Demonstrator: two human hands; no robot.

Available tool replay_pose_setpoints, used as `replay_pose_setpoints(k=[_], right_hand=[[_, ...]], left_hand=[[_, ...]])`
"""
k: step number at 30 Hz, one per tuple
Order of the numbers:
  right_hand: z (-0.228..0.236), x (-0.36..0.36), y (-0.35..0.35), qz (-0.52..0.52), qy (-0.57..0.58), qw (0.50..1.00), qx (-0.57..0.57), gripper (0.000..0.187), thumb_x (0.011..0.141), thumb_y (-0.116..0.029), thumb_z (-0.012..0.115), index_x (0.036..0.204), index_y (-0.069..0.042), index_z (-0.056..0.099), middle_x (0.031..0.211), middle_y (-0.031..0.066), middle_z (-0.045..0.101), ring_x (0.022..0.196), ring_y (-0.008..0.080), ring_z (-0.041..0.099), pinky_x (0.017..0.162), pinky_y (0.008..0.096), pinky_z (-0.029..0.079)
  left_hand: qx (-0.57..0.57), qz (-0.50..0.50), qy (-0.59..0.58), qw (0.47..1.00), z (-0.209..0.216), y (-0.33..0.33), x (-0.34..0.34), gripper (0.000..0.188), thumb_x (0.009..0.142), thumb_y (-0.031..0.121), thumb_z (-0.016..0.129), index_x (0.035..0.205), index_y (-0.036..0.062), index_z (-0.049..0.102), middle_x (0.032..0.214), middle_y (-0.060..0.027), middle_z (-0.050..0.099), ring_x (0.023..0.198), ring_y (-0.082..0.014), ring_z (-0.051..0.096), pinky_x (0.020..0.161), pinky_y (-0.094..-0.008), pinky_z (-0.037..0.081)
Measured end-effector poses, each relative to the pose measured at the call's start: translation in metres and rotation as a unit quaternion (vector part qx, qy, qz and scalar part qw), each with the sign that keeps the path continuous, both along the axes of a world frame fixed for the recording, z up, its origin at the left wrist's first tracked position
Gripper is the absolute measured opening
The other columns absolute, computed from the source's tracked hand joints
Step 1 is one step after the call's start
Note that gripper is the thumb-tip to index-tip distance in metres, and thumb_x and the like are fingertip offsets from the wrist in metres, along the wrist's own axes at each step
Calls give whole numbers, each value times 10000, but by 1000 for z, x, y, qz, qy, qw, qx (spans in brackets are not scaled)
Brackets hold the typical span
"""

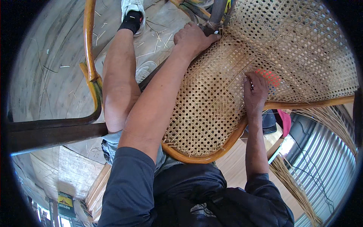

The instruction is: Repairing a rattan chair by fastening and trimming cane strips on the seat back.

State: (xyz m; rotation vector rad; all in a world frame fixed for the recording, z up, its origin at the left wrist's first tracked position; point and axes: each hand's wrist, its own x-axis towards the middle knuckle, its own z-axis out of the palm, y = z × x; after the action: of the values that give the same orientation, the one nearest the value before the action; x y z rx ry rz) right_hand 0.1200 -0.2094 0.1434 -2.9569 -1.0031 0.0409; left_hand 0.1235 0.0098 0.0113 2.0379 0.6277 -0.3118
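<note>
A large woven cane panel (206,117) with an open mesh spreads from the middle to the far right. A curved, honey-brown rattan frame (193,159) borders its near side. My left hand (191,38) is closed over a dark frame rail (151,77) at the panel's left edge, its thumb lying toward the mesh. Farther right, my right hand (257,89) rests against the cane with its fingers curled in a pinch. Whatever may be between those fingertips is hidden. Some red-orange light or colour (269,76) shows on the mesh just beyond that hand.
A dark post (217,15) rises beside my left hand. Bent rattan parts (89,41) stand at the left, joined to a dark beam (56,130). Cane scraps (157,41) litter the floor. Bundles of long strands (293,185) lie lower right near corrugated metal sheeting (321,166).
</note>
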Motion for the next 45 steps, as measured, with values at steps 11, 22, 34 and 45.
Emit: replay_pose_setpoints(k=[11,22,34,45], right_hand=[[21,-15,-18,-104,-9,981,165,122,837,-105,594,942,-56,635,865,58,628,793,181,577,731,302,455],[-19,-181,-217,-464,145,792,370,182,907,-190,527,884,-18,580,670,15,534,606,85,500,549,241,414],[-39,-227,-199,-442,206,873,14,278,834,-293,577,934,-34,568,890,217,597,834,395,575,697,470,454],[-7,-225,-224,-388,48,904,175,238,898,-218,444,959,-10,542,742,97,534,627,192,508,536,296,435]], left_hand=[[24,4,-29,999,-4,-5,-5,854,723,664,544,1129,-86,521,1152,-261,550,1069,-364,552,887,-446,439],[129,-15,-152,980,70,16,-99,386,914,321,444,962,-25,609,823,-236,622,781,-392,605,694,-423,480],[80,-47,-178,980,85,-71,-212,284,924,228,447,1061,13,571,852,-194,631,768,-342,620,695,-398,475],[-49,38,-175,983,58,-57,-204,259,908,253,456,1031,49,558,909,-219,617,879,-380,590,754,-430,470]])
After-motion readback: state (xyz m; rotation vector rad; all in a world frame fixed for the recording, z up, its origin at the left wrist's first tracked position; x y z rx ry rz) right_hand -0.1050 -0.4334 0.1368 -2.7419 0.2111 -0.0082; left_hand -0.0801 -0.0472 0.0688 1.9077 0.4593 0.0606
